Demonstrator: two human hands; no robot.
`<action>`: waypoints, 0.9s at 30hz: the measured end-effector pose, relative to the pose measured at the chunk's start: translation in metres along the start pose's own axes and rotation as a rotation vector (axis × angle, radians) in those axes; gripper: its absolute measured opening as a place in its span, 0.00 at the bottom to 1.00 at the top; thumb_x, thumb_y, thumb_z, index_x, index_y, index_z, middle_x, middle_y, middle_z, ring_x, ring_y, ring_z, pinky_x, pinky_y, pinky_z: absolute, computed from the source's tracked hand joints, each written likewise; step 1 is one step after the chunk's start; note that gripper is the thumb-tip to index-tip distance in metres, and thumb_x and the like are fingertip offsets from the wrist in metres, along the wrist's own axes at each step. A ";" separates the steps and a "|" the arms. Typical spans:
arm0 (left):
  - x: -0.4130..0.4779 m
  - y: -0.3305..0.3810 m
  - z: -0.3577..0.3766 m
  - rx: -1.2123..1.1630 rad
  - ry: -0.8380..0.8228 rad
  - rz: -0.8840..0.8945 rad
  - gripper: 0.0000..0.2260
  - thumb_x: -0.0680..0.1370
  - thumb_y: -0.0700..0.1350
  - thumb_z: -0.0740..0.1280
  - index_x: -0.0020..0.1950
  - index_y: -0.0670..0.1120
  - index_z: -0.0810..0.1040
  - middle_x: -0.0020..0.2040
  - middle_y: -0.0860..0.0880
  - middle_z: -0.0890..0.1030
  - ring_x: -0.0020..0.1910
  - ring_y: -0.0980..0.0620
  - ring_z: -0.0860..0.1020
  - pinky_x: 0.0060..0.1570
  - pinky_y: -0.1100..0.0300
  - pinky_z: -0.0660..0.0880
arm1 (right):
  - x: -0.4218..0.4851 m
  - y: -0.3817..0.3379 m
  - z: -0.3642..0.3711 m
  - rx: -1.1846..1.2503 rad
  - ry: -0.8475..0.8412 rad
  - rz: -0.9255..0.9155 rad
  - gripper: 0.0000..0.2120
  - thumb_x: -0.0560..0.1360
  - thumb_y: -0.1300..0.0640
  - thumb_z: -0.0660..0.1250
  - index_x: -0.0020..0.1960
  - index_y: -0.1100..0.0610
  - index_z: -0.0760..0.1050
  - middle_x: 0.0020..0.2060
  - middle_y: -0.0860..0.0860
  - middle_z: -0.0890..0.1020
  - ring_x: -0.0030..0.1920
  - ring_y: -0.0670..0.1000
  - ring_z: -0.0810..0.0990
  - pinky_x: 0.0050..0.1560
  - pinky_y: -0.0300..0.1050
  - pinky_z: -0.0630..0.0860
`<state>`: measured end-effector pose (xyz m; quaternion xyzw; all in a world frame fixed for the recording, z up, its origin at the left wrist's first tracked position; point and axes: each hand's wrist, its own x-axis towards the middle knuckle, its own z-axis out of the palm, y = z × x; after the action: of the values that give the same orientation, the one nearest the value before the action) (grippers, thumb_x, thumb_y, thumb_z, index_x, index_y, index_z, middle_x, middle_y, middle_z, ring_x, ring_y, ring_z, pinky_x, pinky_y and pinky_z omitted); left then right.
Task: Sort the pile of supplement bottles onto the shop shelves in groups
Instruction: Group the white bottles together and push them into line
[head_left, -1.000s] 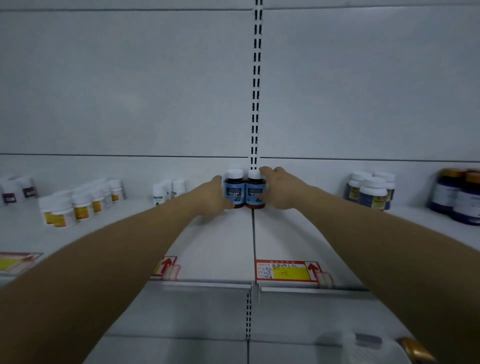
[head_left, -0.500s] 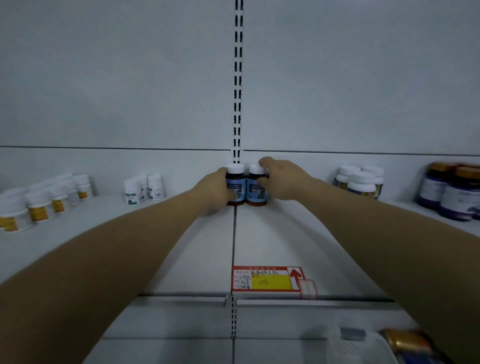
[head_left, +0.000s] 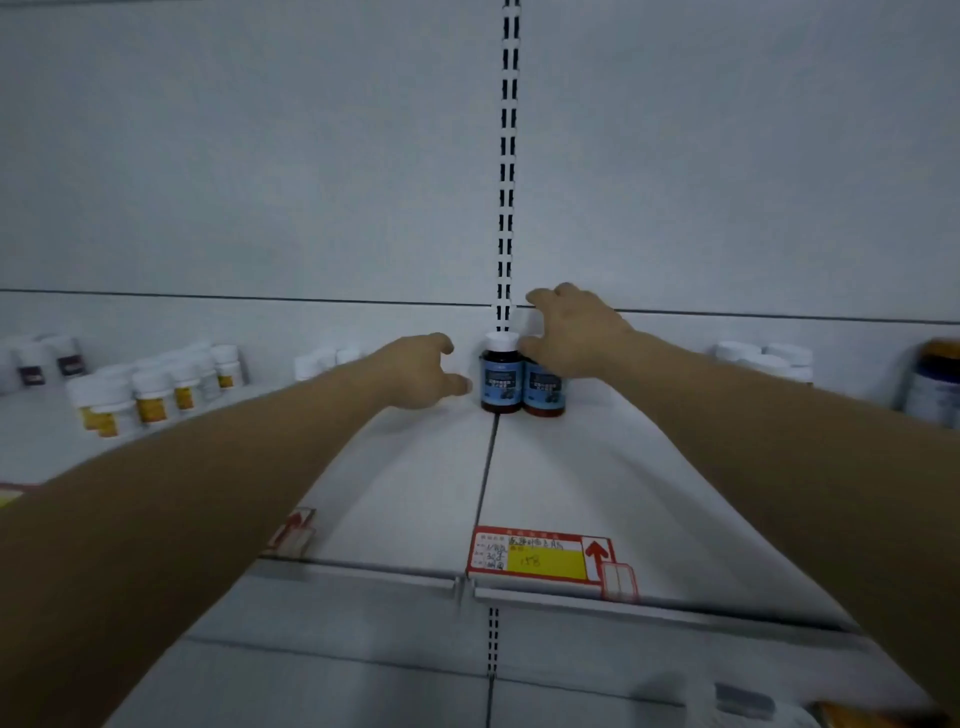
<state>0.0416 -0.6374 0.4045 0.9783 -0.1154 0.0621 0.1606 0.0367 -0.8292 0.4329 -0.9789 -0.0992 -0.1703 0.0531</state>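
White shop shelving fills the view, and a red-and-yellow price tag (head_left: 540, 558) is clipped to the front edge of the shelf (head_left: 395, 467). Two bare forearms are stretched past the price tag, one on each side of it. Beyond the tag and slightly to its left, the left hand (head_left: 415, 371) is held with fingers loosely curled and nothing gripped. Its thumb tip lies just beside the left bottle (head_left: 501, 379), with a sliver of gap visible. Straight beyond the tag, at the back of the shelf, the left bottle and the right bottle (head_left: 544, 389) stand upright and touching, both dark with blue labels. The right hand (head_left: 576, 338) is spread above the right bottle with fingers released and splayed, so the cap is hidden. Contact cannot be told. Far left of the tag, yellow-labelled white bottles (head_left: 150, 400) are grouped. Far right of it, white-capped bottles (head_left: 763, 358) and a large dark bottle (head_left: 935, 384) are seen. Farthest beyond the tag, a slotted upright (head_left: 506, 156) is fixed to the back wall.
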 end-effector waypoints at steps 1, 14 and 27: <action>-0.008 -0.007 -0.007 0.026 -0.014 -0.010 0.30 0.76 0.58 0.65 0.74 0.47 0.62 0.72 0.46 0.67 0.68 0.47 0.68 0.64 0.57 0.65 | 0.004 -0.008 -0.002 0.007 -0.014 -0.019 0.32 0.78 0.44 0.61 0.77 0.54 0.54 0.71 0.57 0.63 0.69 0.59 0.64 0.65 0.53 0.68; -0.081 -0.140 -0.055 0.199 -0.152 -0.082 0.27 0.78 0.58 0.62 0.74 0.49 0.64 0.74 0.49 0.64 0.71 0.48 0.65 0.67 0.57 0.61 | 0.029 -0.154 0.031 0.006 -0.163 -0.123 0.32 0.78 0.43 0.61 0.77 0.53 0.54 0.75 0.56 0.60 0.73 0.57 0.62 0.69 0.49 0.61; -0.037 -0.194 -0.042 0.044 -0.190 0.028 0.32 0.77 0.57 0.64 0.76 0.46 0.57 0.75 0.46 0.63 0.71 0.46 0.66 0.67 0.55 0.63 | 0.039 -0.203 0.079 0.102 -0.143 0.108 0.22 0.76 0.47 0.66 0.64 0.58 0.66 0.60 0.58 0.73 0.51 0.54 0.72 0.47 0.45 0.66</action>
<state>0.0502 -0.4374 0.3801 0.9814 -0.1421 -0.0260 0.1264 0.0554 -0.6136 0.3870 -0.9886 -0.0583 -0.0914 0.1046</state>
